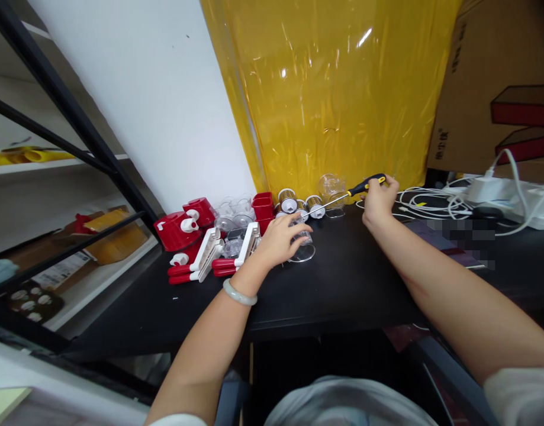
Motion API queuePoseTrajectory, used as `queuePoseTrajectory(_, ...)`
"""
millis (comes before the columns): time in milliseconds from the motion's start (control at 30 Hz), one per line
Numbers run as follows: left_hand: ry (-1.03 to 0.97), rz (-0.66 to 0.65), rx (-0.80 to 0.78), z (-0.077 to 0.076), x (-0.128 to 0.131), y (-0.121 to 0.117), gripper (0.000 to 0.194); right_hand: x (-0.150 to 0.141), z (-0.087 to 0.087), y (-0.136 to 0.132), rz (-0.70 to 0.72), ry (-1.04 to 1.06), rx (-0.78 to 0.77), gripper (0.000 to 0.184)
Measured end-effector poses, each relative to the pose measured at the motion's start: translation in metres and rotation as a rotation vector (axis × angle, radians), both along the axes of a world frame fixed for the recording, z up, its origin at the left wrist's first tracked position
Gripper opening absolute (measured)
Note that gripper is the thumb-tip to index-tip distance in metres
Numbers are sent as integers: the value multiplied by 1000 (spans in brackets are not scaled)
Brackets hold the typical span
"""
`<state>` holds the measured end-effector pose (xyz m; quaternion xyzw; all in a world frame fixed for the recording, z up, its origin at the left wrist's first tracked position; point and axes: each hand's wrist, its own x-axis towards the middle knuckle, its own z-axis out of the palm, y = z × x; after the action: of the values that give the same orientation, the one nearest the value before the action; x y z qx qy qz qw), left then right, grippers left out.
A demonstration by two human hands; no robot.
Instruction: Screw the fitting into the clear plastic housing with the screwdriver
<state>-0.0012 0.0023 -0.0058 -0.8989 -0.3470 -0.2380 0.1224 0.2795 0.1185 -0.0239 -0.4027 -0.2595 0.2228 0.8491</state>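
Observation:
My right hand point(378, 200) is closed round the black-and-yellow handle of a screwdriver point(366, 184), whose metal shaft points left toward several small metal drums point(289, 201) at the back of the black table point(343, 284). My left hand point(280, 239) wraps its fingers over a clear plastic part point(303, 247) with a round flange resting on the table. A pale bangle point(239, 294) sits on that wrist. Red and white plastic parts point(196, 245) lie just left of my left hand.
A yellow plastic sheet point(329, 89) hangs behind the table. Cardboard boxes point(498, 89) stand at the right, above white cables and a power strip point(489, 195). A black metal shelf frame point(76, 130) with stored goods stands at the left. Clear cups point(332, 186) stand near the drums.

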Motion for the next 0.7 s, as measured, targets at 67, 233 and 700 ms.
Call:
queuePoseTrajectory(67, -1, 3, -5, 0, 0, 0, 22, -5, 7, -6, -20, 64, -46, 29)
queuePoseTrajectory(233, 0, -3, -6, 0, 0, 0, 23, -9, 11, -13, -32, 61, -53, 32)
queuePoseTrajectory(700, -6, -3, -10, 0, 0, 0, 23, -9, 14, -17, 28, 148, -48, 28)
